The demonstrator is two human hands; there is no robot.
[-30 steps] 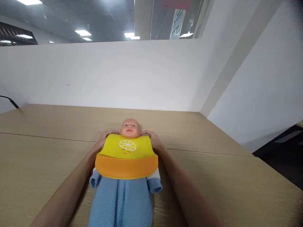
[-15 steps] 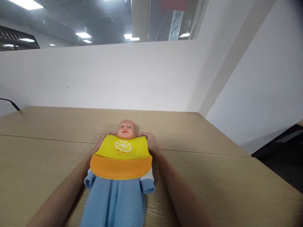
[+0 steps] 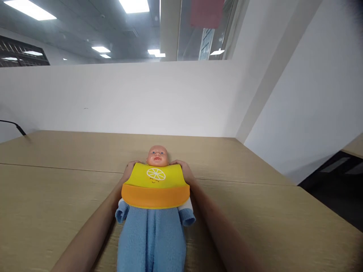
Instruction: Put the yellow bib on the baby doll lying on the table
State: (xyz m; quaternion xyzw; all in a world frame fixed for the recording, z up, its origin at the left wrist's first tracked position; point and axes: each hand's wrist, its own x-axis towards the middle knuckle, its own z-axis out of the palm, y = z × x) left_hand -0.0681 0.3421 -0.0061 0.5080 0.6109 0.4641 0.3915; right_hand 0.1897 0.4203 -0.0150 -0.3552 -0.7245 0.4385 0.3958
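Observation:
A baby doll [image 3: 157,156] lies face up on the wooden table [image 3: 70,211], dressed in a fuzzy blue outfit [image 3: 151,238] with white upper sleeves. Over its chest is a yellow bib [image 3: 172,177] with a white citrus slice, a smiling face and an orange pocket. My left hand [image 3: 129,170] is curled around the bib's upper left edge, beside the doll's neck. On the other side my right hand [image 3: 185,172] grips the upper right edge in the same way. The fingertips are partly hidden behind the bib and neck.
A white partition wall [image 3: 136,100] rises behind the table, and another white wall [image 3: 306,94] stands at the right. A seam runs across the tabletop. A black cable [image 3: 19,129] sits at the far left. Something dark [image 3: 334,189] lies beyond the table's right edge.
The view has tilted up and shifted slightly, so the doll appears further right. Both hands keep their place at the bib's upper edges.

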